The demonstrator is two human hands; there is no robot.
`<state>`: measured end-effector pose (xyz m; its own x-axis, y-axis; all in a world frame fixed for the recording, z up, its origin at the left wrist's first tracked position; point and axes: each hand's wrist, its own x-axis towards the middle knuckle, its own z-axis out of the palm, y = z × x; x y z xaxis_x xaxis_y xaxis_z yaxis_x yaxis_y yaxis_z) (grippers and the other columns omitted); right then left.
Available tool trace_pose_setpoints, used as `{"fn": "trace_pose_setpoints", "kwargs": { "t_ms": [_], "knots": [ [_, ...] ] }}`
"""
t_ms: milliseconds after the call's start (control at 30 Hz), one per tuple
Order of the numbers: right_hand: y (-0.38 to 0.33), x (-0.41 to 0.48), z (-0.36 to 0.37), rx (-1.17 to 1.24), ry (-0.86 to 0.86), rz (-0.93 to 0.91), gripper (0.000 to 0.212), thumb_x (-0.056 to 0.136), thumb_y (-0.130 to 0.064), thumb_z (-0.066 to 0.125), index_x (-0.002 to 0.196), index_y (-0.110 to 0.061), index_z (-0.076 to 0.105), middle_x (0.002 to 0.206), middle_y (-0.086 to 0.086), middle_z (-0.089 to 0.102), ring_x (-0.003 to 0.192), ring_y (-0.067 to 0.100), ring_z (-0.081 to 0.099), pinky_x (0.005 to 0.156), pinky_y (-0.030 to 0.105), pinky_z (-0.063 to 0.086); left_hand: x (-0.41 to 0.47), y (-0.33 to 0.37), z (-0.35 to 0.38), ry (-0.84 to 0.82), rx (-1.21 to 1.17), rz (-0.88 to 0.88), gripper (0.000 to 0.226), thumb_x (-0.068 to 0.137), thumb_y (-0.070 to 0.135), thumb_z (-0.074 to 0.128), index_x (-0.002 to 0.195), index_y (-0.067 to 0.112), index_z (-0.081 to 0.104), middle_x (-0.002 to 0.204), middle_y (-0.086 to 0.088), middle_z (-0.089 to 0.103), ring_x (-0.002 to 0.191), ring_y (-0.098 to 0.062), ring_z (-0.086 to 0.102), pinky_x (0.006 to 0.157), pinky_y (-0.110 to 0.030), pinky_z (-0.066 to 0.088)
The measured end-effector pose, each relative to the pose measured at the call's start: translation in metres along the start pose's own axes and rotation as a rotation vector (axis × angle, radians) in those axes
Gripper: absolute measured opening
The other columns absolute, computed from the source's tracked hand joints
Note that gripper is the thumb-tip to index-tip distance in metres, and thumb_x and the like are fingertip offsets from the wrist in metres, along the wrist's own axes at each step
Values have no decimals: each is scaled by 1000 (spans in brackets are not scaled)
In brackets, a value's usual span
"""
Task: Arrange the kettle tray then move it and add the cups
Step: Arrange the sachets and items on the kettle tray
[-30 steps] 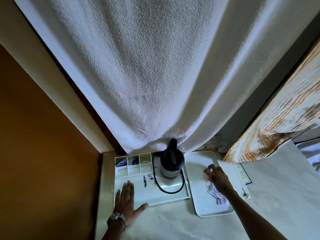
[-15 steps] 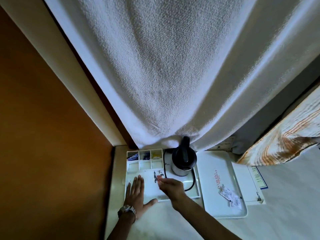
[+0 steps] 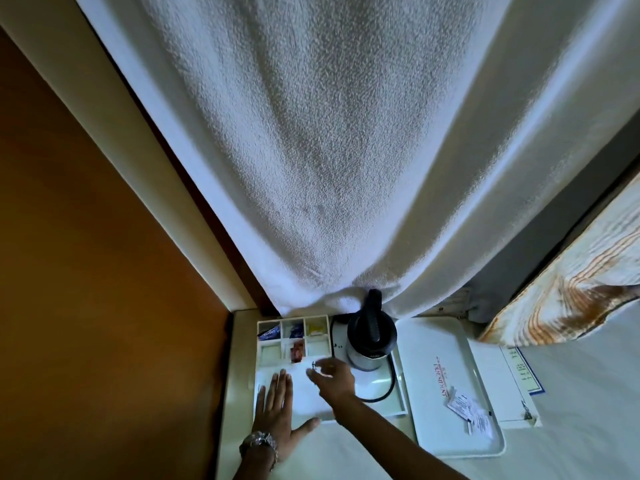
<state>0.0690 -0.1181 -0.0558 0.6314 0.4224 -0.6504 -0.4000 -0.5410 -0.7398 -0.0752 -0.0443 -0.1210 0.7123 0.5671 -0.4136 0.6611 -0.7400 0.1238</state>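
Observation:
The white kettle tray (image 3: 399, 407) lies at the table's left end. A black and steel kettle (image 3: 371, 342) stands on it, its black cord (image 3: 390, 382) looped beside it. Small compartments at the tray's back left hold sachets, and a red sachet (image 3: 297, 351) lies in the middle front one. My left hand (image 3: 277, 419) rests flat on the tray's front left part, fingers spread. My right hand (image 3: 333, 379) hovers, blurred, just in front of the compartments, fingers loosely apart, clear of the red sachet. I see no cups.
A second white tray (image 3: 446, 344) with red lettering lies right of the kettle tray, with white sachets (image 3: 471, 414) on it. A printed card (image 3: 509, 386) lies further right. A white curtain (image 3: 311, 168) hangs onto the kettle. An orange wall (image 3: 86, 271) closes the left.
My right hand carried a red sachet from the right tray over to the kettle tray; the sachet now lies in a compartment. My left hand stayed flat on the tray.

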Motion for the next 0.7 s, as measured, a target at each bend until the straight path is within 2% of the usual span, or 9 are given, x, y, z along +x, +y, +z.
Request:
{"fn": "trace_pose_setpoints", "kwargs": {
  "t_ms": [67, 133, 200, 267, 367, 467, 567, 633, 700],
  "knots": [
    [24, -6, -35, -194, 27, -89, 13, 80, -17, 75, 93, -12, 73, 95, 4, 75, 89, 18, 70, 82, 33, 58, 5, -4, 0, -20, -63, 36, 114, 75, 87, 29, 149, 8, -8, 161, -6, -9, 124, 3, -52, 111, -34, -25],
    [46, -12, -85, -442, 145, -180, 13, 84, -6, 63, 89, -12, 73, 92, 8, 76, 86, 23, 72, 77, 35, 58, 3, -5, 2, -52, -95, 50, 115, 75, 88, 24, 144, 10, -24, 158, -2, -26, 124, 3, -53, 107, -31, -34],
    [68, -13, -143, -709, 342, -271, 27, 83, 3, 56, 100, -11, 71, 103, 12, 73, 96, 30, 68, 81, 37, 56, 1, -2, 0, -70, -70, 24, 116, 73, 90, 18, 142, 8, -26, 158, -2, -27, 138, -8, -39, 103, -29, -37],
    [88, -11, -192, -953, 418, -263, 39, 84, 0, 56, 121, -13, 62, 124, 10, 63, 110, 29, 60, 88, 37, 53, 1, -1, -1, -96, -65, 9, 118, 69, 92, 13, 144, 8, -23, 158, -4, -26, 146, -19, -25, 107, -33, -32],
    [112, -20, -232, -1131, 337, -198, 50, 92, -17, 55, 140, -23, 42, 137, 4, 47, 121, 24, 48, 98, 31, 49, 1, -1, 3, -107, -86, 4, 119, 70, 92, 15, 143, 7, -24, 154, -2, -31, 148, -20, -21, 121, -43, -15],
    [127, -31, -241, -1121, 304, -246, 54, 94, -8, 47, 146, -21, 37, 140, 7, 46, 120, 27, 47, 100, 32, 48, 2, 3, 4, -126, -105, 3, 118, 73, 90, 19, 139, 5, -28, 155, -1, -31, 147, -19, -23, 123, -45, -9],
    [125, -32, -243, -1124, 282, -285, 58, 88, 10, 47, 143, -7, 43, 151, 24, 37, 121, 41, 49, 100, 44, 49, 1, 5, 1, -131, -100, 6, 116, 74, 88, 22, 144, 7, -25, 157, -2, -29, 147, -19, -23, 123, -45, -10],
    [123, -30, -249, -1224, 223, -282, 68, 87, 12, 42, 150, -13, 30, 161, 17, 18, 130, 37, 42, 103, 40, 45, -1, 5, -1, -134, -98, 8, 116, 75, 88, 22, 143, 7, -25, 156, -2, -30, 147, -19, -23, 123, -46, -9],
    [117, -27, -258, -1313, 204, -349, 70, 87, 10, 46, 150, -15, 30, 160, 8, 23, 132, 31, 44, 100, 35, 49, 0, 6, -3, -132, -99, 11, 115, 76, 87, 23, 145, 8, -23, 156, -2, -30, 147, -20, -22, 123, -46, -9]
  ]
}}
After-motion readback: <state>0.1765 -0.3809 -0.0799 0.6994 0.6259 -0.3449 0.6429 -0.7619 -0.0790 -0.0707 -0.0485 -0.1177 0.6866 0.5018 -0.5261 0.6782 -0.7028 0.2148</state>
